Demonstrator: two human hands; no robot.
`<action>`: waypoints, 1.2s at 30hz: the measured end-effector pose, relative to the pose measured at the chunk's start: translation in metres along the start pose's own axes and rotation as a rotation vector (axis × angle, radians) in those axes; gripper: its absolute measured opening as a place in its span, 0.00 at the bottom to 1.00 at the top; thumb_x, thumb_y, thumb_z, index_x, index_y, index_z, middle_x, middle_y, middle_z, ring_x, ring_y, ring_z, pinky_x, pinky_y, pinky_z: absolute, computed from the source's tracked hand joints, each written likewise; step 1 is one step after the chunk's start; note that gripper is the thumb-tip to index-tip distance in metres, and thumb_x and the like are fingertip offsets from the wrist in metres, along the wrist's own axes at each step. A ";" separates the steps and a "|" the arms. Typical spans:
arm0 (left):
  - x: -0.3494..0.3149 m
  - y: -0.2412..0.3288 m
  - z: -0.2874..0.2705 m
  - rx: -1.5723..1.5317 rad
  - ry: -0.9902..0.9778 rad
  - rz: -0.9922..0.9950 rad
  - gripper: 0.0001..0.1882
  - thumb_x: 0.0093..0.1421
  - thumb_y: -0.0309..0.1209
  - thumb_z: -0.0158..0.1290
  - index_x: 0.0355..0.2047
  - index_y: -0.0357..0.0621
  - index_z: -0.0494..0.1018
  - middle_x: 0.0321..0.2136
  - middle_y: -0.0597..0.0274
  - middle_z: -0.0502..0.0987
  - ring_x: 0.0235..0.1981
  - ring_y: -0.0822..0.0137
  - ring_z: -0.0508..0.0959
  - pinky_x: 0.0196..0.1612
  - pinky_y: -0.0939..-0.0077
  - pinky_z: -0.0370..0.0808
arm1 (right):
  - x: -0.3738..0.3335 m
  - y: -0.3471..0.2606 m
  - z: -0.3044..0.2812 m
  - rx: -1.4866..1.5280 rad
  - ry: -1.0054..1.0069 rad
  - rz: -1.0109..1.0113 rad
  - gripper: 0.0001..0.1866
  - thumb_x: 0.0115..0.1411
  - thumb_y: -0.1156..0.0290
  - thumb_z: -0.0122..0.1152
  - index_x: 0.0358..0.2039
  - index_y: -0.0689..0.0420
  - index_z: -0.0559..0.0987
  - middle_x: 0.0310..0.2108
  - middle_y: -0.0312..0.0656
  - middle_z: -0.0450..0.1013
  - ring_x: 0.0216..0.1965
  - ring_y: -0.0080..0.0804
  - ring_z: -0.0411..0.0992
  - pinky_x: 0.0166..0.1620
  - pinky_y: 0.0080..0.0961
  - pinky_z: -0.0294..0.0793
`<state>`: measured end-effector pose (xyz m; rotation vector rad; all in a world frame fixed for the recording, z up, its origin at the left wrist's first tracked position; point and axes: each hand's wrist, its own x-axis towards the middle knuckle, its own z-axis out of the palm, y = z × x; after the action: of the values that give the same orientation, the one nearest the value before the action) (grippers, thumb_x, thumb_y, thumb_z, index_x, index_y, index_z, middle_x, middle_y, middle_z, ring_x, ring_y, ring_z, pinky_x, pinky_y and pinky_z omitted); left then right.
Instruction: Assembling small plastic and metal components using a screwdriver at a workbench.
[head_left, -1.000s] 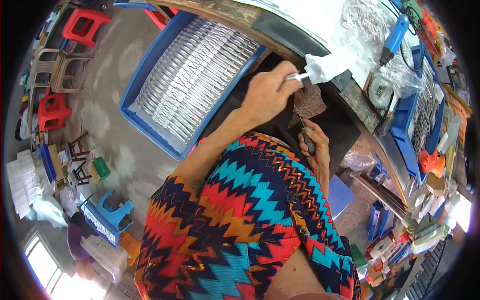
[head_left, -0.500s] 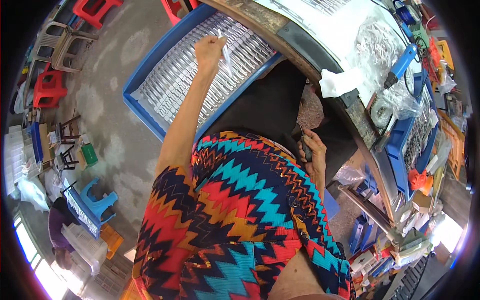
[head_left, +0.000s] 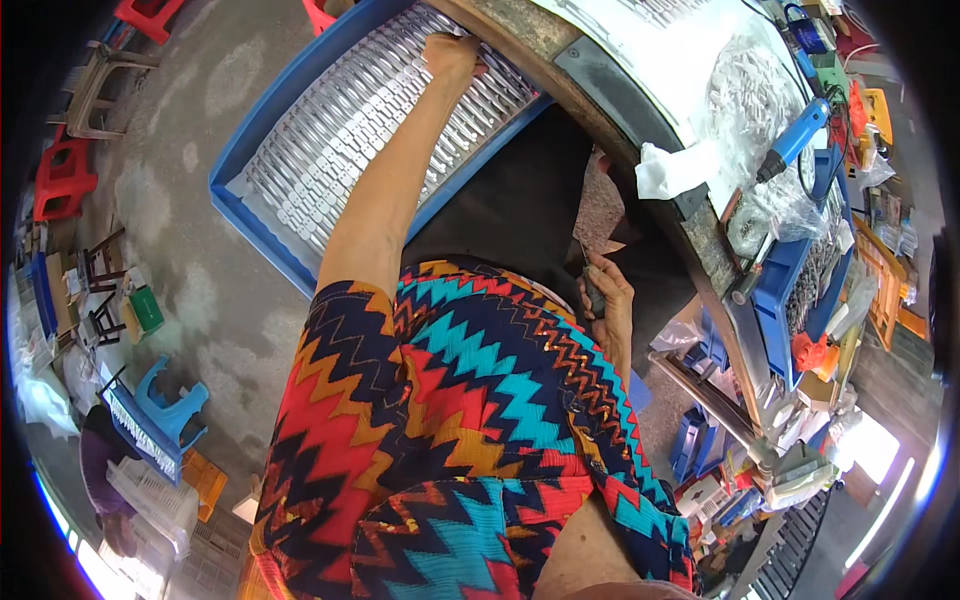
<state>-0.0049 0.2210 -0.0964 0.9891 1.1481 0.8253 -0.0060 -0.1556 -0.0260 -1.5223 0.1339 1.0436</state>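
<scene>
My left hand (head_left: pixel 452 56) reaches into the far right end of a blue tray (head_left: pixel 258 228), its fingers curled and closed down among slim silver metal pieces (head_left: pixel 350 130). The back of the hand hides whatever lies between the fingertips. Rows of these pieces lie side by side on a white lining in the tray. Low by my lap, my right hand (head_left: pixel 612 298) is wrapped round a thin-shafted tool with a dark handle (head_left: pixel 594 292), its shaft pointing away from me.
A worn workbench (head_left: pixel 625 130) curves along the right, with a blue pen-shaped tool (head_left: pixel 793 140), clear plastic bags (head_left: pixel 750 90) and a blue bin (head_left: pixel 775 300) of metal parts. Stools (head_left: pixel 66 178) stand on the floor at left. Another person (head_left: pixel 105 480) sits at lower left.
My left hand has moved away from me and slightly right, down to the tray's far end; the slim silver piece it held up no longer shows. The right hand keeps its tool.
</scene>
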 end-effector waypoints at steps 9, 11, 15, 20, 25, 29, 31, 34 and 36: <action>-0.001 -0.004 0.015 0.204 0.092 -0.058 0.10 0.45 0.22 0.56 0.13 0.26 0.70 0.11 0.50 0.73 0.13 0.60 0.77 0.15 0.74 0.74 | 0.004 0.000 0.005 -0.024 0.023 0.016 0.15 0.53 0.73 0.52 0.42 0.63 0.70 0.19 0.38 0.68 0.12 0.17 0.60 0.13 0.10 0.53; -0.004 -0.004 0.019 0.398 0.052 0.011 0.09 0.43 0.23 0.56 0.15 0.26 0.71 0.13 0.50 0.74 0.12 0.63 0.76 0.17 0.75 0.74 | 0.005 0.000 0.004 -0.037 0.044 -0.003 0.15 0.54 0.73 0.52 0.42 0.63 0.70 0.19 0.38 0.68 0.12 0.16 0.60 0.13 0.10 0.52; 0.017 -0.026 0.013 0.474 0.004 0.189 0.08 0.46 0.23 0.54 0.25 0.27 0.72 0.19 0.47 0.76 0.16 0.61 0.78 0.17 0.73 0.75 | 0.005 0.001 0.009 -0.038 0.025 -0.003 0.15 0.54 0.73 0.52 0.42 0.63 0.70 0.18 0.37 0.67 0.12 0.16 0.59 0.13 0.11 0.51; 0.012 -0.036 0.027 0.088 -0.069 0.182 0.08 0.52 0.22 0.48 0.31 0.27 0.71 0.22 0.47 0.76 0.18 0.59 0.78 0.14 0.73 0.76 | 0.003 -0.003 0.005 0.017 0.035 0.000 0.15 0.52 0.74 0.54 0.41 0.63 0.71 0.20 0.36 0.69 0.14 0.15 0.63 0.15 0.07 0.57; 0.011 -0.045 0.023 0.439 -0.239 0.232 0.13 0.44 0.32 0.56 0.31 0.39 0.74 0.29 0.40 0.73 0.26 0.50 0.77 0.31 0.62 0.74 | 0.004 -0.001 0.005 0.017 0.023 -0.012 0.15 0.52 0.73 0.54 0.41 0.63 0.71 0.20 0.36 0.69 0.14 0.14 0.62 0.16 0.07 0.57; -0.008 -0.052 0.023 0.556 -0.236 0.408 0.19 0.46 0.33 0.55 0.35 0.32 0.68 0.27 0.34 0.72 0.28 0.43 0.75 0.31 0.59 0.74 | 0.006 0.001 0.002 0.006 0.004 -0.021 0.15 0.53 0.73 0.54 0.41 0.63 0.71 0.19 0.37 0.69 0.13 0.15 0.62 0.16 0.08 0.57; -0.012 -0.059 0.020 0.497 -0.235 0.326 0.26 0.47 0.32 0.54 0.40 0.26 0.58 0.25 0.32 0.71 0.28 0.38 0.73 0.31 0.56 0.73 | 0.005 0.000 0.004 0.006 -0.004 -0.018 0.15 0.53 0.73 0.54 0.41 0.63 0.71 0.19 0.37 0.69 0.13 0.15 0.61 0.16 0.08 0.57; -0.021 -0.063 0.023 0.495 -0.280 0.360 0.28 0.47 0.29 0.52 0.41 0.23 0.52 0.23 0.32 0.71 0.28 0.38 0.74 0.30 0.55 0.72 | 0.005 0.001 0.003 0.011 0.005 -0.018 0.15 0.53 0.72 0.54 0.41 0.63 0.70 0.19 0.37 0.69 0.13 0.15 0.61 0.15 0.08 0.57; -0.029 -0.060 0.026 0.484 -0.277 0.363 0.27 0.46 0.28 0.51 0.41 0.23 0.53 0.22 0.32 0.71 0.28 0.39 0.74 0.29 0.55 0.72 | 0.005 0.001 0.002 0.015 0.008 -0.014 0.15 0.53 0.72 0.54 0.41 0.63 0.70 0.19 0.37 0.69 0.13 0.15 0.61 0.15 0.08 0.57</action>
<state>0.0158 0.1680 -0.1395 1.6950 0.9563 0.6722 -0.0050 -0.1515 -0.0293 -1.5120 0.1369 1.0232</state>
